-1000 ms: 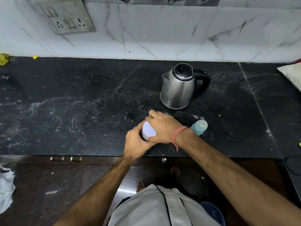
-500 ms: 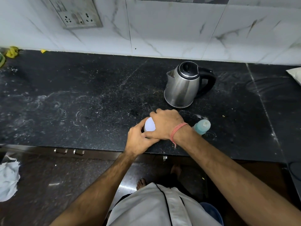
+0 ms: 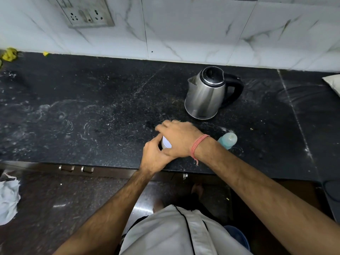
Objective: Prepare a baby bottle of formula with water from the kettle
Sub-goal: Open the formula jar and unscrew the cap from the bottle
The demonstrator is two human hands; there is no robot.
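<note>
A small round tin with a white lid (image 3: 166,142) stands near the front edge of the black counter (image 3: 95,111). My left hand (image 3: 156,155) grips its side from the near left. My right hand (image 3: 177,138) lies over the lid and covers most of it. A baby bottle with a blue body and a pale cap (image 3: 228,140) stands just right of my right wrist. The steel kettle (image 3: 206,94) sits behind my hands, lid closed, black handle pointing right.
A wall socket panel (image 3: 86,13) is on the marble tiles at the back left. Yellow scraps (image 3: 9,54) lie in the far left corner. A white cushion-like edge (image 3: 334,83) shows at the far right. Crumpled white cloth (image 3: 8,197) lies on the floor at left.
My right hand has slid further over the white lid, so less of it shows. The camera view has shifted slightly; the kettle and bottle stay in place.
</note>
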